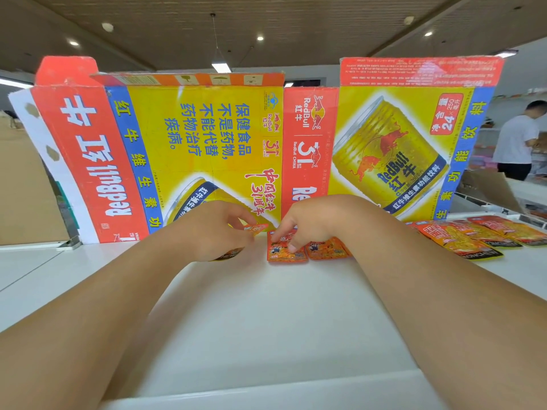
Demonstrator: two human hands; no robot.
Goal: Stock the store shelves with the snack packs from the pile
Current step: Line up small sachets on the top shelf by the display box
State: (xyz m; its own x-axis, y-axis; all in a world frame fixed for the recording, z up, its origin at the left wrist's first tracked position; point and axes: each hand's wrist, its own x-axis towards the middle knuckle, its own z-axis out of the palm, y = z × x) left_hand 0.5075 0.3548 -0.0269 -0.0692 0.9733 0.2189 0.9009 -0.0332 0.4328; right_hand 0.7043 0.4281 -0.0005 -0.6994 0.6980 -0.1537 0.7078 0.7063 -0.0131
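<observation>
Slippage is my worry, and it starts right at the pinch. The left hand (pixel 216 232) has a small pack (pixel 257 228) nipped by one corner between thumb and fingertips, the rest of it sticking out toward the other hand. Glossy wrapper and a corner-only hold, so my guess is it could twist or drop short and land crooked or on top of its neighbour. Something orange with a dark edge peeks out from under that palm, maybe more packs, can't tell.

The right hand (pixel 302 223) is bent down over a flat pack (pixel 284 251), fingertips on its face. Whether it's nipping an edge or only pressing it flat, I honestly can't tell. If it's only pressing, a nudge could slide that pack on the smooth white shelf (pixel 266 306) and knock the row out of line.

Out from there: a next pack (pixel 325 249) lies just beside the flat one on the right, edges touching or nearly. Further right is a row of bigger packs (pixel 461 241), overlapping a bit. Behind it all a flattened drinks carton (pixel 207 128) stands up as a back wall, packs close against its foot. It looks only propped, so a bump from a hand might tip it. A person (pixel 516 143) stands far off on the right
</observation>
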